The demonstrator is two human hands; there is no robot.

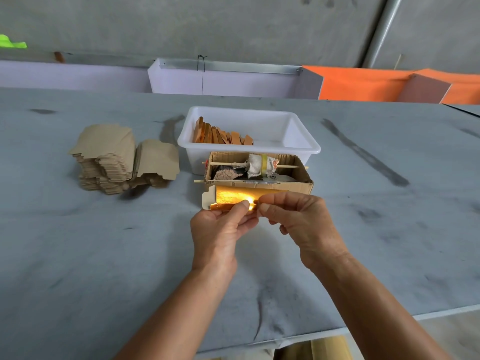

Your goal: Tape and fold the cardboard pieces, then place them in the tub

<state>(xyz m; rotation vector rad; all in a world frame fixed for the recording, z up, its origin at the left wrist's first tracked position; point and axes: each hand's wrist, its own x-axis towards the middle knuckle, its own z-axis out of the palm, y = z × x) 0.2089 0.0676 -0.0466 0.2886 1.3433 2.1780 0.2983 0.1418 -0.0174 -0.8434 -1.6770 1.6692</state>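
Both your hands pinch one gold-faced cardboard piece (235, 197) above the bench's (78, 242) middle: left hand (220, 229) and right hand (298, 224) thumbs meet at its near edge. The white tub (298, 144), holding folded pieces (220, 136), sits toward the far edge.

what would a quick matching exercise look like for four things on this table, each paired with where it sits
Things:
1. white plastic tub
2. stack of flat tan cardboard blanks
3. shiny gold-faced cardboard piece
4. open brown cardboard box with sticks and a cloth-wrapped roll

Places:
A. held in both hands
B. far left on the table
C. directly in front of the tub
D. behind the box, holding folded orange pieces

Pairs: 1-D, 2-B, 3-A, 4-C
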